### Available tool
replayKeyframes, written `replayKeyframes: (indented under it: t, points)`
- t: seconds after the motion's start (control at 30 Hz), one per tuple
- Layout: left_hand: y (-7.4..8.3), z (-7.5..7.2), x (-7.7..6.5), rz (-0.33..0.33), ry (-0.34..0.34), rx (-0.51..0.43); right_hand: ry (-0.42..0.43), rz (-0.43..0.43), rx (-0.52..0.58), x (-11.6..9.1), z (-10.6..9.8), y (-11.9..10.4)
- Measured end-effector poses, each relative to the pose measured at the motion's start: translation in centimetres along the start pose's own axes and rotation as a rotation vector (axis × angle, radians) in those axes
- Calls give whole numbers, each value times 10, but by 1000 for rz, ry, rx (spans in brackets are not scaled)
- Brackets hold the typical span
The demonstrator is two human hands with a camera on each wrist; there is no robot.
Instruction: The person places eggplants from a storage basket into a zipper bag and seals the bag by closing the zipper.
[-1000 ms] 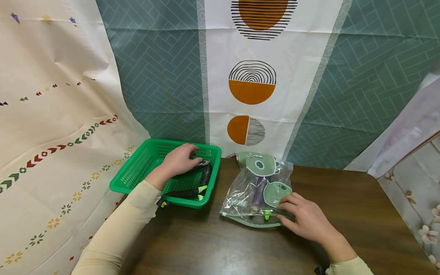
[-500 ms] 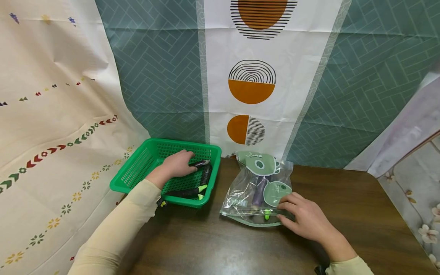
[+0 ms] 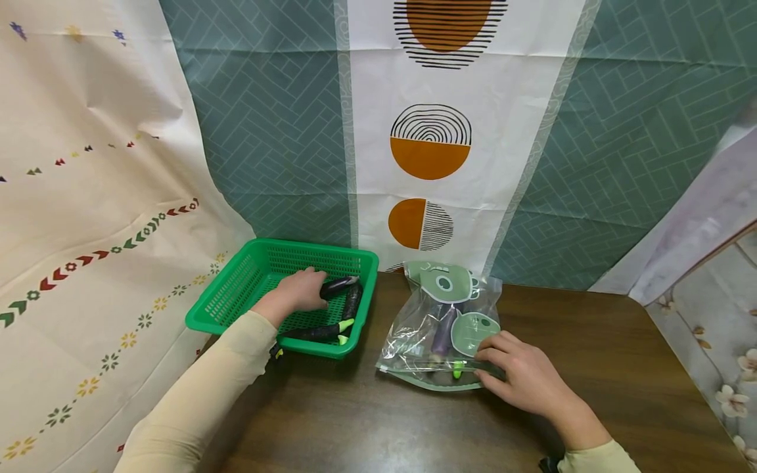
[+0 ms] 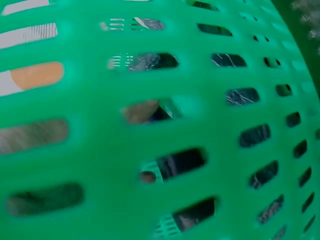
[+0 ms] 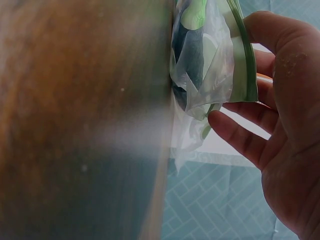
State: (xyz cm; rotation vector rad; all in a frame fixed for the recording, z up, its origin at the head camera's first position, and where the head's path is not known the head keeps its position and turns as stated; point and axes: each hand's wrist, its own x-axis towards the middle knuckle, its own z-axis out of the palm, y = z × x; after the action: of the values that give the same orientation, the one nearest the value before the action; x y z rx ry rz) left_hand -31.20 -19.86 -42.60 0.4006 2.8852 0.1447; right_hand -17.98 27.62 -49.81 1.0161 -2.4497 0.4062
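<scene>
In the head view my left hand (image 3: 298, 291) reaches into a green plastic basket (image 3: 204, 318), fingers and thumb around the near end of a dark eggplant (image 3: 339, 286). Two more dark eggplants, one upright along the side (image 3: 352, 302) and one with a green cap (image 3: 316, 332), lie beside it. My right hand (image 3: 520, 371) pinches the open edge of a clear zip bag (image 3: 408, 335) with green animal prints. Inside the bag are a purple eggplant (image 3: 443, 332) and a bright green stem end (image 3: 458, 369). The right wrist view shows thumb and fingers at the bag's green zip strip (image 5: 245, 65).
The basket's slotted wall (image 4: 100, 140) fills the left wrist view and largely hides the left hand there. Brown wooden table (image 3: 343, 420) lies in front of basket and bag. Patterned cloth (image 3: 284, 131) hangs close behind them, and a cream cloth (image 3: 118, 263) borders the left.
My left hand has lowered into the basket and drawn slightly left, closing on the eggplant, which now shows more. The right hand and bag have stayed put.
</scene>
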Motion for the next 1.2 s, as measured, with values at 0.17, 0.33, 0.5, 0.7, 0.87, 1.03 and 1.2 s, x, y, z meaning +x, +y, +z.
replayKeyframes:
  t: [0.17,0.33,0.5,0.7,0.87,1.03,1.2]
  points:
    - [-5,3,-1,-11,-34,25,-6,-2,-1,1,0,0]
    - [-9,5,0,-31,-55,27,-8,1,2,1,-1,1]
    - [-10,5,0,-37,-68,32,-8,-2,3,0,0,1]
    - [-10,2,0,-29,-69,59,-3,-5,8,0,0,1]
    - [-8,0,-2,-32,-76,61,-4,-5,9,0,1,2]
    - [-8,1,-2,-38,-82,63,-5,-4,13,0,0,1]
    - [-9,2,-1,-38,-86,57,-4,-7,13,0,1,1]
